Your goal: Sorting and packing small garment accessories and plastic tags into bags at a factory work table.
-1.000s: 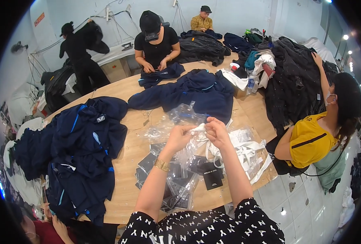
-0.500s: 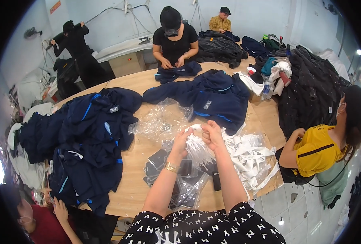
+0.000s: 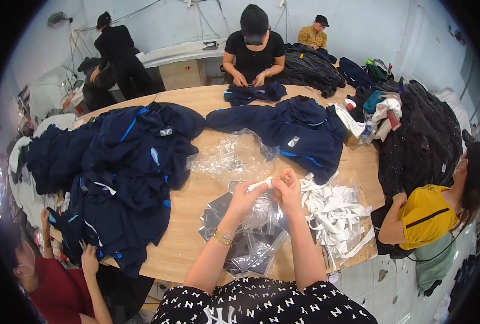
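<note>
My left hand (image 3: pixel 244 197) is closed round a white band (image 3: pixel 258 185) that sticks out between thumb and fingers. Close beside it, my right hand (image 3: pixel 287 189) has its thumb and fingertips pinched together at the band's end. A bunch of thin white strings (image 3: pixel 262 209) hangs below both hands. Under them lie dark flat pieces in clear plastic bags (image 3: pixel 244 249). Just right of my right forearm is a heap of white fabric strips (image 3: pixel 334 213). Crumpled clear plastic (image 3: pixel 233 156) lies beyond my hands.
Navy garments (image 3: pixel 129 156) with blue trim are piled at left; another navy garment (image 3: pixel 305 132) lies ahead. Dark garments (image 3: pixel 421 135) heap at far right. Co-workers sit or stand round the wooden table (image 3: pixel 183 237); one at lower left holds small scissors (image 3: pixel 83 245).
My view has shifted, so the table appears lower and farther right. The strings under my hands hang less spread out. At lower left, the co-worker's hands have moved apart over the navy garment.
</note>
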A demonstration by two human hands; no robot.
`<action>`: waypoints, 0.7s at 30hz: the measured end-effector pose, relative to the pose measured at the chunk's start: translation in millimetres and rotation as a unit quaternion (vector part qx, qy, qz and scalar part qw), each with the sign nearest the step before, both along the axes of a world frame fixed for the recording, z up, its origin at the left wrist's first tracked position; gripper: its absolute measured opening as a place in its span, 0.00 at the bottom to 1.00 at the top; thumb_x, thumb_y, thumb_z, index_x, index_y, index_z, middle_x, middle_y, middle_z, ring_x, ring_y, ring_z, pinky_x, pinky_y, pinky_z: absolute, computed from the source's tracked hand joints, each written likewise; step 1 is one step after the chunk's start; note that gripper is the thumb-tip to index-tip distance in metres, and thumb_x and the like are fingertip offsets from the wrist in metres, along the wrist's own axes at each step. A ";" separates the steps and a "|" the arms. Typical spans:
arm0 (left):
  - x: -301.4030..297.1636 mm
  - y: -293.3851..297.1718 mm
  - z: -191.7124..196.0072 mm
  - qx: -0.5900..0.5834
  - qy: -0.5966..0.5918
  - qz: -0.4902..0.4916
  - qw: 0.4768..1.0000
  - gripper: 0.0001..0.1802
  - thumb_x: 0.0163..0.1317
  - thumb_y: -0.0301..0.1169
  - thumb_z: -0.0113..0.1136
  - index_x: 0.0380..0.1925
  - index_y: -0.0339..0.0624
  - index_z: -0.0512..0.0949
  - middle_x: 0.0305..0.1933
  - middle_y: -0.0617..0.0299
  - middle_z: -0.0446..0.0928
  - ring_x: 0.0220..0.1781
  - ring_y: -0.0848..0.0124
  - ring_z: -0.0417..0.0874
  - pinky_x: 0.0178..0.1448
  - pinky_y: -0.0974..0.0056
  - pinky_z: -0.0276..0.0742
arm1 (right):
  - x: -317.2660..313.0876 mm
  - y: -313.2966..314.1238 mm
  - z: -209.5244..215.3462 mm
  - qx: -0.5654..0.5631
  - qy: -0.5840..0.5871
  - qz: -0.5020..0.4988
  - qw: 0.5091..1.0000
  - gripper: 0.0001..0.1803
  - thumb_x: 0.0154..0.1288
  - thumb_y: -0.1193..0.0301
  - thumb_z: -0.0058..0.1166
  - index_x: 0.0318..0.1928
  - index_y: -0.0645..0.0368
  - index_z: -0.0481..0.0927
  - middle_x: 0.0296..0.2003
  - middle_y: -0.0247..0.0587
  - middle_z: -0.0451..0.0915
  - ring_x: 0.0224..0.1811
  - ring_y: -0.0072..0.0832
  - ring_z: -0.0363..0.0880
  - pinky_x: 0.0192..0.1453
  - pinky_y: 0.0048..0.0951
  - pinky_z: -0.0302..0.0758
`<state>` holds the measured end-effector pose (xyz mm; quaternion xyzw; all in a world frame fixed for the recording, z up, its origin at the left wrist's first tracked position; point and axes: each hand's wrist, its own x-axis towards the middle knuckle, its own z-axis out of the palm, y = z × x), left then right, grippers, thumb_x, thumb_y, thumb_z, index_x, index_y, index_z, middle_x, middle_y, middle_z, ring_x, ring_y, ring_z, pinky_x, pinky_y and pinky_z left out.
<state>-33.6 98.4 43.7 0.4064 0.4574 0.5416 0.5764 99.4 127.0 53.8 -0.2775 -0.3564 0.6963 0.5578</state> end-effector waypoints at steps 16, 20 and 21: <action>-45.3 -33.8 -33.0 -0.071 -0.147 -0.010 0.987 0.22 0.64 0.44 0.46 0.45 0.35 0.72 0.21 0.73 0.68 0.20 0.86 0.65 0.22 0.79 0.62 | -32.7 1.3 -41.4 -0.026 -0.072 -0.053 0.996 0.06 0.57 0.79 0.49 0.34 0.56 0.69 0.20 0.29 0.69 0.14 0.14 0.62 0.17 0.19 0.63; -64.8 -37.8 -33.1 -0.138 -0.446 -0.038 0.884 0.31 0.66 0.50 0.34 0.53 0.32 0.64 0.15 0.75 0.54 0.16 0.84 0.57 0.19 0.77 0.57 | -18.9 16.6 -31.7 0.111 -0.258 -0.124 0.952 0.03 0.56 0.78 0.50 0.33 0.61 0.74 0.24 0.36 0.72 0.21 0.24 0.70 0.28 0.25 0.69; -67.2 -40.6 -30.0 -0.140 -0.446 -0.035 0.883 0.31 0.66 0.50 0.34 0.53 0.32 0.64 0.15 0.75 0.54 0.16 0.84 0.57 0.19 0.77 0.57 | -13.4 17.6 -26.4 0.242 -0.437 -0.180 0.847 0.04 0.56 0.77 0.51 0.33 0.63 0.76 0.27 0.40 0.73 0.26 0.30 0.72 0.32 0.27 0.69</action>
